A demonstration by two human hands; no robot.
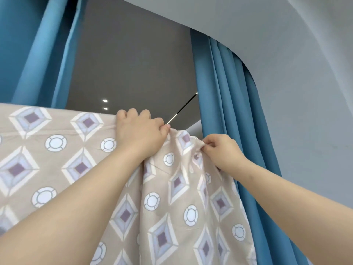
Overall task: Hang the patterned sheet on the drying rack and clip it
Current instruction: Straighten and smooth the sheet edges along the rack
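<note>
The patterned sheet (pixel 63 150), beige with purple diamonds and white circles, hangs over a high bar that the fabric hides. Its top edge runs flat from the left to the middle, then bunches into folds on the right. My left hand (pixel 140 131) is closed over the top edge at the middle. My right hand (pixel 221 150) pinches the gathered corner of the sheet a little lower and to the right. No clip shows in either hand.
Blue curtains hang on the left (pixel 38 50) and close behind the sheet on the right (pixel 229 104). A grey ceiling (pixel 133 64) with small lights and a thin light strip (pixel 183 109) lies behind. A pale wall (pixel 305 92) fills the right.
</note>
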